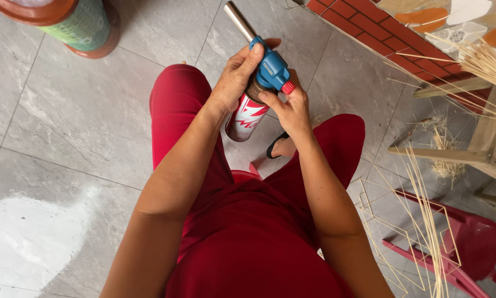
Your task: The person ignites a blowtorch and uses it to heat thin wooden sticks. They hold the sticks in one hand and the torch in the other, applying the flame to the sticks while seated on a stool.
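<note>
Fingers (pixel 251 55) of the left hand (pixel 234 80) wrap over the blue torch head (pixel 271 69), thumb across its top. The right hand (pixel 292 107) grips the head's lower side, thumb beside the red knob (pixel 287 87). The head sits on a red-and-white gas canister (pixel 245 118), held tilted above the lap; its metal nozzle (pixel 239 21) points away. The joint appears seated, though partly hidden. Thin bamboo sticks (pixel 424 221) lie right, over a red stool (pixel 468 243), on the grey tiled floor (pixel 66 121).

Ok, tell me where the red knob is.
Head view, upper centre: the red knob sits on the blue torch head, just above the right hand.
</note>
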